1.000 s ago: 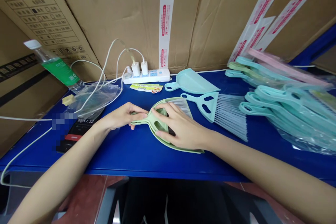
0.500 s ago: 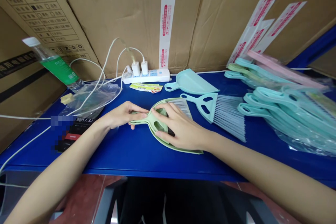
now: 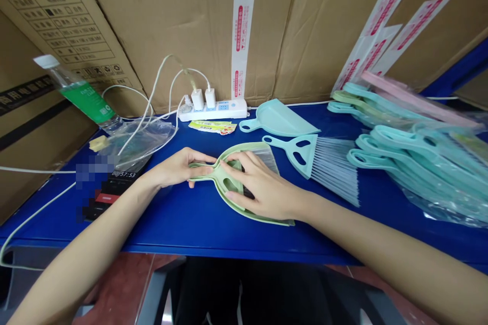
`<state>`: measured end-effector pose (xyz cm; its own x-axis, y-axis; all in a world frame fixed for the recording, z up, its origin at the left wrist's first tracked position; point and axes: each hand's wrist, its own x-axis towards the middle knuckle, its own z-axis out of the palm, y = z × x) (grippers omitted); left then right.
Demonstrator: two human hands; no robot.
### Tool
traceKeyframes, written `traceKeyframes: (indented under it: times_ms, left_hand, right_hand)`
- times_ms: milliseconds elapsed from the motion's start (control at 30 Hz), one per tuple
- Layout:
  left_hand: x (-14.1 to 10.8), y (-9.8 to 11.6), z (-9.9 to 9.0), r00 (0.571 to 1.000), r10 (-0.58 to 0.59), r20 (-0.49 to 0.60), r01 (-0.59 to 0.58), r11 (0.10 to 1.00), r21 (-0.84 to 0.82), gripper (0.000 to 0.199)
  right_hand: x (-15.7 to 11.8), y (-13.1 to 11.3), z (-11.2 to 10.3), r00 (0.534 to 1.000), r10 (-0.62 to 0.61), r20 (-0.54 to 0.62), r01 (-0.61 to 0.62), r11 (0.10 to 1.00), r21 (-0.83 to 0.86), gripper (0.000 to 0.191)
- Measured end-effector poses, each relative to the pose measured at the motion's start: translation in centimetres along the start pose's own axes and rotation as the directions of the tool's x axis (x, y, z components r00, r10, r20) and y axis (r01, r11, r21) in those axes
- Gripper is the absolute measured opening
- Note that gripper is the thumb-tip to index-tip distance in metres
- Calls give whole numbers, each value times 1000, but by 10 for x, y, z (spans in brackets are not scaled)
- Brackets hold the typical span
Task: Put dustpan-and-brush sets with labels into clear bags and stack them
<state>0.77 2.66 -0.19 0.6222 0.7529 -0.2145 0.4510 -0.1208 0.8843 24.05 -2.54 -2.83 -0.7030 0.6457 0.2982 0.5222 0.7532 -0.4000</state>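
Observation:
A green dustpan point(image 3: 238, 207) lies on the blue table with a green brush point(image 3: 227, 183) nested in it, handles stacked toward the left. My left hand point(image 3: 177, 168) pinches the stacked handles between thumb and fingers. Spread over the brush head is my right hand point(image 3: 263, 185), its fingers on the brush and its palm hiding part of the bristles. Behind and to the right, a turquoise dustpan point(image 3: 282, 118) and a turquoise brush point(image 3: 301, 155) with grey bristles lie separately.
Turquoise sets in clear plastic point(image 3: 412, 162) are piled at the right, beside a pink piece point(image 3: 415, 99). A power strip point(image 3: 229, 109) with cables, a snack packet point(image 3: 213, 127), a tilted bottle point(image 3: 86, 101) and a phone point(image 3: 110, 195) sit behind and left. Cardboard boxes point(image 3: 183, 15) stand behind.

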Motion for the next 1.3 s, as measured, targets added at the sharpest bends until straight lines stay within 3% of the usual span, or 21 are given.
traceKeyframes:
  times_ms: [300,533,967,1167,1300]
  left_hand:
    - [-2,3,0,1000,-22,16,22,1000,21,50]
    - [-7,11,-3,996,-21,87,15,998,65,51]
    - [-18,16,-19,992,-51,116,12,950,313,47]
    - [-23,18,-23,996,-41,79,5,914,405,42]
    - [-23,15,-24,997,-55,60,23,901,432,43]
  right_hand:
    - [-1,3,-2,999,-6,42,8,999,-50,59]
    - [-4,7,-7,992,55,111,-43,993,-109,64]
    - [-4,23,-14,1000,15,20,-9,958,-285,53]
    - [-2,34,-13,998,21,-60,-45,896,-442,41]
    - [5,35,-15,999,-13,-45,-14,834,-551,45]
